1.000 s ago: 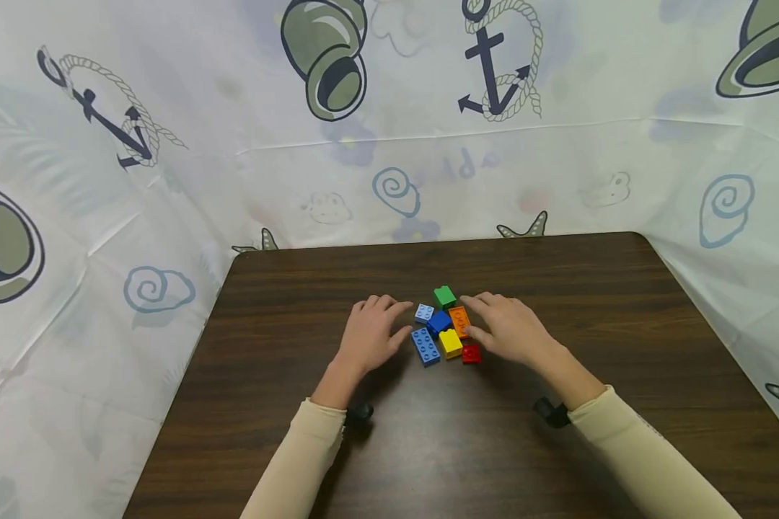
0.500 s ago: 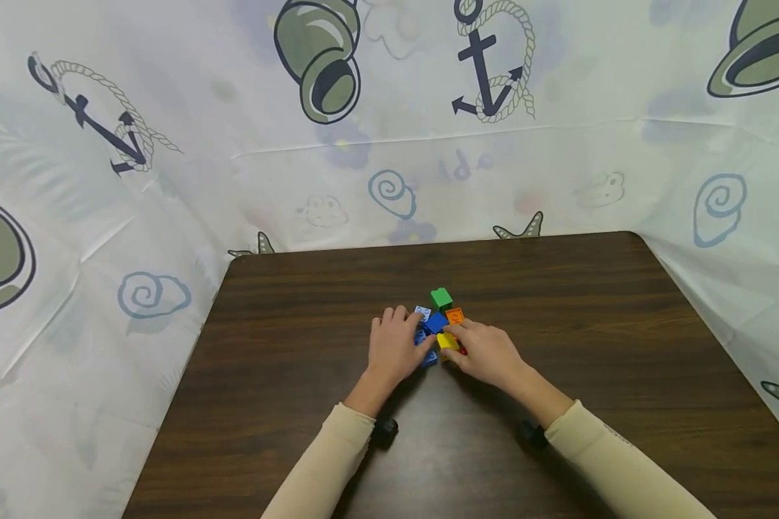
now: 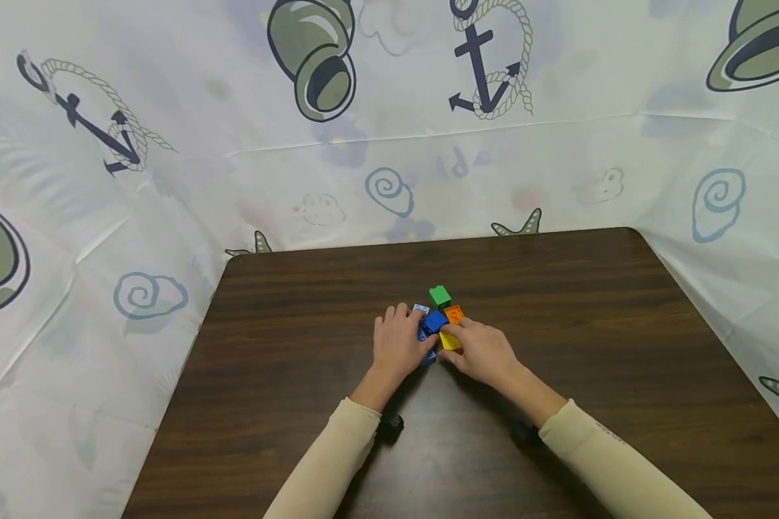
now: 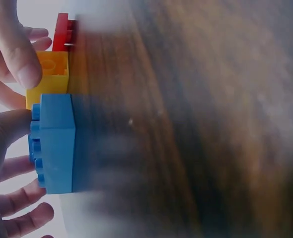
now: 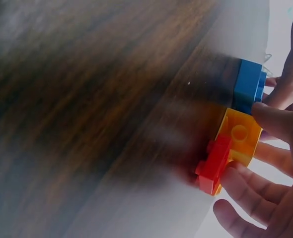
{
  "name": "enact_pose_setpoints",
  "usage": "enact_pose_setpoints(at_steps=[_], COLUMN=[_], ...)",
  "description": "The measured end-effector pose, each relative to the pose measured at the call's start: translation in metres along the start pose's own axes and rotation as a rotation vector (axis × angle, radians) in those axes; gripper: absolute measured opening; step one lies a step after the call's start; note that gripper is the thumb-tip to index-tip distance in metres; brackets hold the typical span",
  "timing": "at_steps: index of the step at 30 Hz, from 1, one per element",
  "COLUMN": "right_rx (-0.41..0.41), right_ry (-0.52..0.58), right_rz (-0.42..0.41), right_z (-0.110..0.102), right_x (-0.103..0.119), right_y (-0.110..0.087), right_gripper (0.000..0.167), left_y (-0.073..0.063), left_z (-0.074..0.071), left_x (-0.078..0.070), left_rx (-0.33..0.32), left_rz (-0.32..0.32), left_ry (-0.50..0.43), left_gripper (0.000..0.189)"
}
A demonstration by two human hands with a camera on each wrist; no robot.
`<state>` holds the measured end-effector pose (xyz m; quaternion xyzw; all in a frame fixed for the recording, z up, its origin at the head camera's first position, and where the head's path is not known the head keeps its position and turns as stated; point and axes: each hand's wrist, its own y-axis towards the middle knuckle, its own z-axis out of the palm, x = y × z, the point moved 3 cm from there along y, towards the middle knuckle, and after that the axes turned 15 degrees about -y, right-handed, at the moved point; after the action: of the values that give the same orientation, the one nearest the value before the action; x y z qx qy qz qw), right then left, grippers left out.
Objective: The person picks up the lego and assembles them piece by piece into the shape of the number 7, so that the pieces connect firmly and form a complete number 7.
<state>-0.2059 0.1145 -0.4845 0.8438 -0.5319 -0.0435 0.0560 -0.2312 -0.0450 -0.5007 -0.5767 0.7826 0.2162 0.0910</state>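
In the head view my right hand [image 3: 483, 349] pinches the yellow brick [image 3: 450, 341] between thumb and fingers. The right wrist view shows this brick's hollow underside, with a red brick [image 5: 216, 166] beside it by the fingertips. My left hand [image 3: 399, 342] lies over the long light blue brick [image 3: 428, 356], fingers spread along its far side. In the left wrist view that brick [image 4: 57, 144] stands on the table, studs toward the left thumb. The dark blue brick [image 3: 436, 321] sits between the two hands. Most of the red brick is hidden from the head view.
Just beyond the hands are a small light blue brick [image 3: 420, 308], an orange brick [image 3: 454, 313] and a green brick [image 3: 439, 296]. All lie on a dark wooden table [image 3: 311, 288]. A white printed curtain [image 3: 247, 108] hangs behind and at the sides.
Both hands have moved inward onto the bricks from either side. The right hand has taken hold of the yellow brick, while the left has come over the long light blue one.
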Motion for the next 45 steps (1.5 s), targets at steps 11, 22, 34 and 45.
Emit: enact_pose_setpoints(at_steps=[11,22,34,45], right_rx=[0.082,0.066,-0.074,-0.099], right_ry=[0.164,0.341,0.461,0.486], right_rz=[0.064,0.124,0.129,0.031], right_z=[0.0,-0.022,-0.033,-0.024], right_x=[-0.008,-0.023,-0.033,-0.023], right_y=[-0.003,-0.007,-0.006,0.001], right_gripper=[0.042,0.039,0.033,0.028], left_y=[-0.003,-0.006,-0.007,-0.006], left_z=[0.0,-0.014,-0.006,-0.004], left_x=[0.003,-0.003,-0.012,-0.004], left_rx=[-0.03,-0.02,0.098,0.164], left_rz=[0.027,0.104,0.187,0.176], left_ry=[-0.085,-0.177,-0.184,-0.224], left_gripper=[0.044,0.038,0.035,0.042])
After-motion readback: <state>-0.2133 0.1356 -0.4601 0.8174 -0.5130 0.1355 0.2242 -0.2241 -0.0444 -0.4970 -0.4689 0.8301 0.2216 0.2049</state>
